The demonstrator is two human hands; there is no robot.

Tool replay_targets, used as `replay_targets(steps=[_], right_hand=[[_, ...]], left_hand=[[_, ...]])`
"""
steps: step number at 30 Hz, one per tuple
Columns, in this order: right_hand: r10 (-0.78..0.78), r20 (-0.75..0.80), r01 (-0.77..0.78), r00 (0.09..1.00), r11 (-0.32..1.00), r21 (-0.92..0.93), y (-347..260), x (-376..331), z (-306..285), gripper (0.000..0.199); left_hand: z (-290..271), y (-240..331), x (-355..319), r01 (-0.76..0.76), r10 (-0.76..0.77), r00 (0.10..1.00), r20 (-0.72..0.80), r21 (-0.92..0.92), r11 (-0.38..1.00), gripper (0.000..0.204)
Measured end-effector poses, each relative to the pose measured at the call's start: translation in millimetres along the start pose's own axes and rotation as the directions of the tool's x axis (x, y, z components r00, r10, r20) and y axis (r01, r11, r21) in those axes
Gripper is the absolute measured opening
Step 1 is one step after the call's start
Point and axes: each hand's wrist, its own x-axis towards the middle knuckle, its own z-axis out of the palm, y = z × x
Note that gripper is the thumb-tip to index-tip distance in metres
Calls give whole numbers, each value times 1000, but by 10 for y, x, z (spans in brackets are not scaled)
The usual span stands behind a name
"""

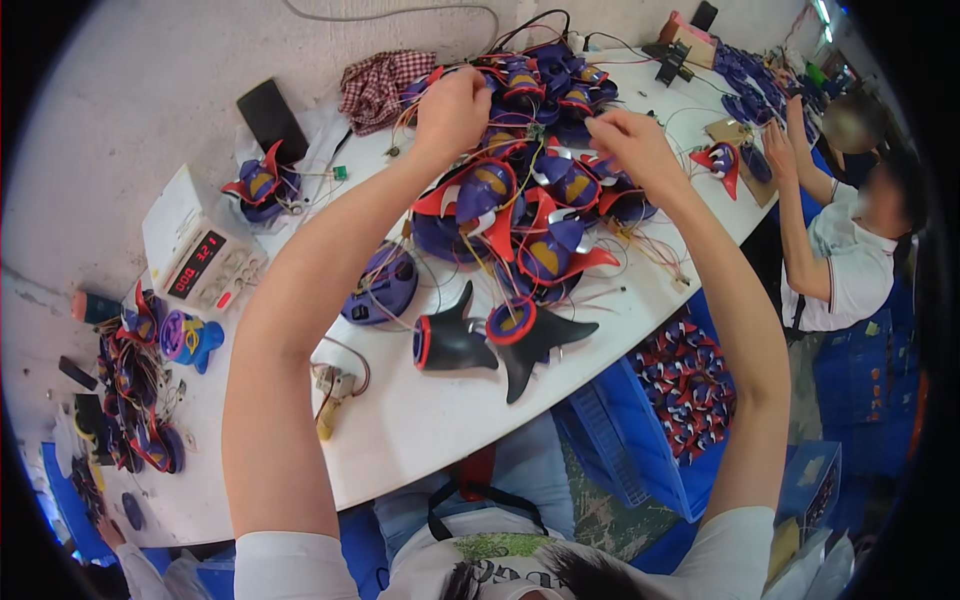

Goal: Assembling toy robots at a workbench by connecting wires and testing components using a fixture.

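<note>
Both my arms reach out over a heap of purple, red and yellow plastic toy parts (487, 190) with loose wires. My left hand (455, 108) is closed at the heap's far left side, its fingers bent inward; what it holds is hidden. My right hand (632, 145) is at the far right side, thumb and fingertips together in a pinch, and anything between them is too small to make out. Thin coloured wires and a small green circuit board (537, 131) lie between the hands. Nearer me rest two black, fin-shaped tail parts (530, 340) with red-rimmed round openings.
On the left stand a white power supply (205, 245) and a blue tape roll (190, 340), beside more wired parts (135, 390). A phone (272, 120) leans by a checked cloth (385, 88). Below the table's right edge, a blue crate (610, 420) holds many parts. A co-worker (840, 245) sits right.
</note>
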Motion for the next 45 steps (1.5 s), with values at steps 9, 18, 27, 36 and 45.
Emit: replay_targets(steps=[9,18,27,36,45], right_hand=[[360,-17,-359,933,923,-137,242,1143,445,23],[336,-95,-340,937,940,-24,439,1224,589,20],[260,-186,-224,948,956,191,-63,912,-92,20],[-145,-469,278,871,933,229,-957,-24,-1153,28],[-354,-127,376,927,878,297,-1437,-1616,-929,36]], left_hand=[[871,136,845,-81,42,994,103,406,910,51],[995,226,977,-32,-264,831,489,516,856,64],[393,247,1013,312,-312,921,235,39,949,67],[-1321,1229,868,-4,-188,970,-151,-789,615,55],[-3454,2097,-625,-320,127,914,-385,-495,807,65]])
